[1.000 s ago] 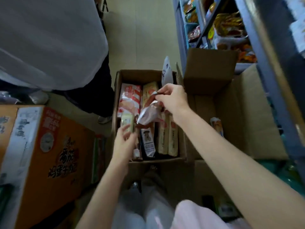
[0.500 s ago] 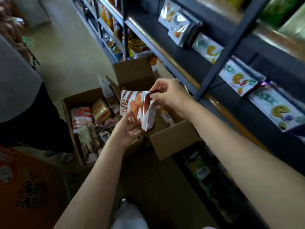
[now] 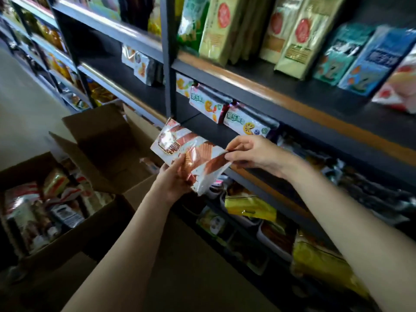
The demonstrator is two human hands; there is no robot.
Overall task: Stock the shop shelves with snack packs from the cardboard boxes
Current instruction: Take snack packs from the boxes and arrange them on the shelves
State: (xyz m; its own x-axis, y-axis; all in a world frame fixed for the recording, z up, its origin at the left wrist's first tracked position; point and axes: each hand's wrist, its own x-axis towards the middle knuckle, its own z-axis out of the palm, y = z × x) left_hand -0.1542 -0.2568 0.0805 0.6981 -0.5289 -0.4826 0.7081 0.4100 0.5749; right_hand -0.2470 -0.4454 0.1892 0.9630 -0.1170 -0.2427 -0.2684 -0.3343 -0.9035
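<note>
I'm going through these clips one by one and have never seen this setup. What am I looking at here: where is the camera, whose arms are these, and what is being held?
There is no machine here. The one picture comes from a wide-angle camera worn on a person's head, looking forward and down, so the two bare arms are that person's own.

Both hands hold one red and white snack pack in front of the shelves. The left hand grips it from below, and the right hand pinches its edge.

To the lower left stands an open cardboard box with more packs inside, and a second open box sits behind it. The dark shelves on the right already carry goods: green and white packs on the middle level, tall beige packs above, yellow bags lower down.
</note>
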